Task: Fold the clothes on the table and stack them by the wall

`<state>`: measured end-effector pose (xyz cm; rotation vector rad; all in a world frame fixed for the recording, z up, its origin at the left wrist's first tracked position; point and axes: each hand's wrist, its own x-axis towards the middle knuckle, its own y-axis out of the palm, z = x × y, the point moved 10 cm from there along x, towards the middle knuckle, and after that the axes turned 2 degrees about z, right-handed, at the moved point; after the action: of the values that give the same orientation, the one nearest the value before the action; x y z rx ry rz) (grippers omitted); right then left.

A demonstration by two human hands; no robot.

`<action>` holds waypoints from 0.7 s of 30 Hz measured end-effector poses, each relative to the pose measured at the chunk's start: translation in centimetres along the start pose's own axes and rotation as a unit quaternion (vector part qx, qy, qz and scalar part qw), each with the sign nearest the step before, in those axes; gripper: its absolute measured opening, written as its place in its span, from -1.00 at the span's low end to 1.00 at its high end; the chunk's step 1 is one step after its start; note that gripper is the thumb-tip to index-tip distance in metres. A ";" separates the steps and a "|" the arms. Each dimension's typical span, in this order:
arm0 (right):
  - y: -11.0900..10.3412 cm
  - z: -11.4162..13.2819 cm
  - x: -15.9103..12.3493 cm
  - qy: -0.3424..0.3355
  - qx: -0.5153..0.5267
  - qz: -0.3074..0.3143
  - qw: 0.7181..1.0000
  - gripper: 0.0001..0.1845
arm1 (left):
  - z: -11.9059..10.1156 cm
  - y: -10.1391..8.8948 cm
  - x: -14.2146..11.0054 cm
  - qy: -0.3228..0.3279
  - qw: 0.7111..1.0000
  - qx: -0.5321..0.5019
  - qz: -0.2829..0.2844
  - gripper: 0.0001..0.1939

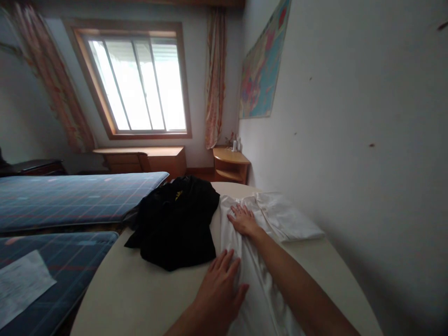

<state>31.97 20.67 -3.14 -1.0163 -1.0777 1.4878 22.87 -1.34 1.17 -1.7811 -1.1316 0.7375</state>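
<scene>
A white garment point(252, 298) lies stretched along the round table, with one part spread out to the right at its far end; its exact kind is not clear. My right hand point(242, 219) rests flat on the far part of the cloth, fingers spread. Closer to me, my left hand point(222, 287) is open at the garment's left edge, palm down with the thumb apart. Neither hand grips anything. Left of the white cloth sits a crumpled black garment point(178, 228) with a small yellow mark.
The cream round table point(147, 294) stands against the white wall on the right. Two plaid mattresses point(80, 196) lie to the left, with a sheet of paper point(26, 284) on the nearer one. A wooden corner cabinet point(231, 156) and a low desk point(164, 154) stand beyond, below the window.
</scene>
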 end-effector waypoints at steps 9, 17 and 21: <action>-1.1 0.3 3.3 -0.001 0.004 -0.025 1.000 -0.28 | 1.8 -1.6 -0.6 -0.083 0.996 0.034 0.007 -0.57; -3.5 2.2 1.1 -0.070 0.013 -0.101 0.992 -0.43 | 2.1 -1.6 -0.4 -0.074 0.996 0.054 0.001 -0.63; -2.4 2.4 -0.7 -0.074 0.017 -0.084 0.994 -0.37 | 2.0 -1.8 -0.5 -0.067 0.996 0.056 -0.014 -0.63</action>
<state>30.30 19.97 -0.17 -0.7813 -1.2075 1.4554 20.35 -0.70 1.90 -1.6384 -1.1769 0.8981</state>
